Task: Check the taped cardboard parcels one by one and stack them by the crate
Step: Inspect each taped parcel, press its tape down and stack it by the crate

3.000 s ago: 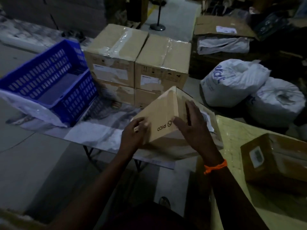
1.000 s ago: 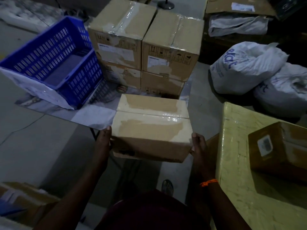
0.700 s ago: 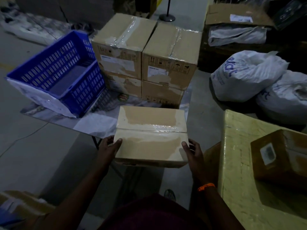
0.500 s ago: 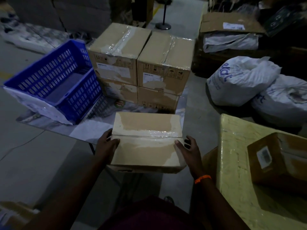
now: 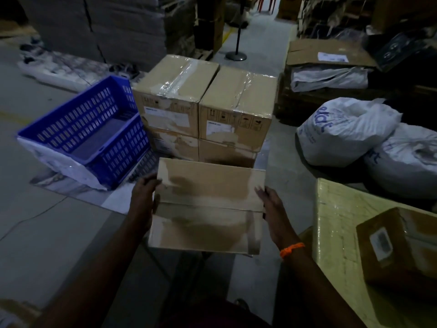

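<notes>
The left hand point(image 5: 144, 197) and right hand point(image 5: 272, 209) grip the taped parcel point(image 5: 208, 209) by its side edges, in the air just before the stacked parcels point(image 5: 203, 102) beside the blue crate point(image 5: 89, 129). Grey floor point(image 5: 47, 233) stretches to the left.

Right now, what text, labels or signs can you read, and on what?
"elat", blue, partly lost in folds: white sack.
Second sack: letters cut off, unreadable.
Stacked boxes: handling symbols and labels, too blurred.
Right-hand box: barcode sticker, unreadable.
Held parcel: no text shows.
</notes>
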